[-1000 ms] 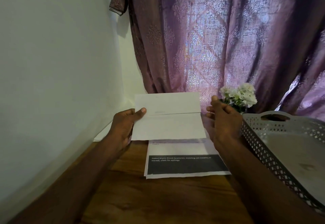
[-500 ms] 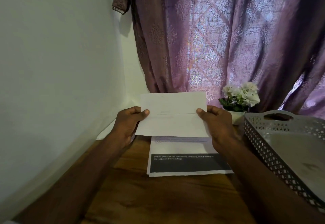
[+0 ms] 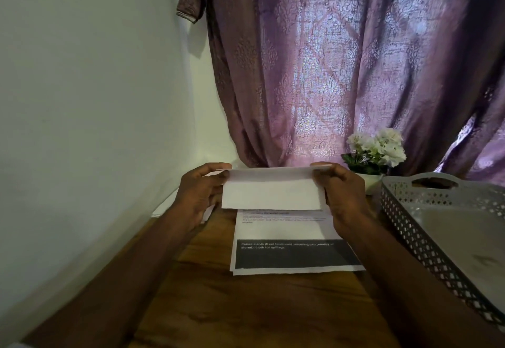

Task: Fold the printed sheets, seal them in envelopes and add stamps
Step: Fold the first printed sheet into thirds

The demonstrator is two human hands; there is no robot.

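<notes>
A folded white sheet [image 3: 272,193] is held up above the wooden table [image 3: 246,309], its top part bent over toward me. My left hand [image 3: 200,193] pinches its left edge and my right hand [image 3: 343,194] pinches its right edge. Under it on the table lies a stack of printed sheets [image 3: 292,254] with a dark band and white text near the front edge. More white paper [image 3: 164,212] shows at the wall behind my left hand, partly hidden.
A grey perforated tray [image 3: 426,227] with a handle stands at the right. A small pot of white flowers [image 3: 375,152] sits behind my right hand, in front of a purple curtain [image 3: 341,60]. A white wall [image 3: 82,101] runs along the left.
My right hand came onto the sheet's right edge, and both hands folded its upper half down toward me, so the sheet now looks about half as tall.
</notes>
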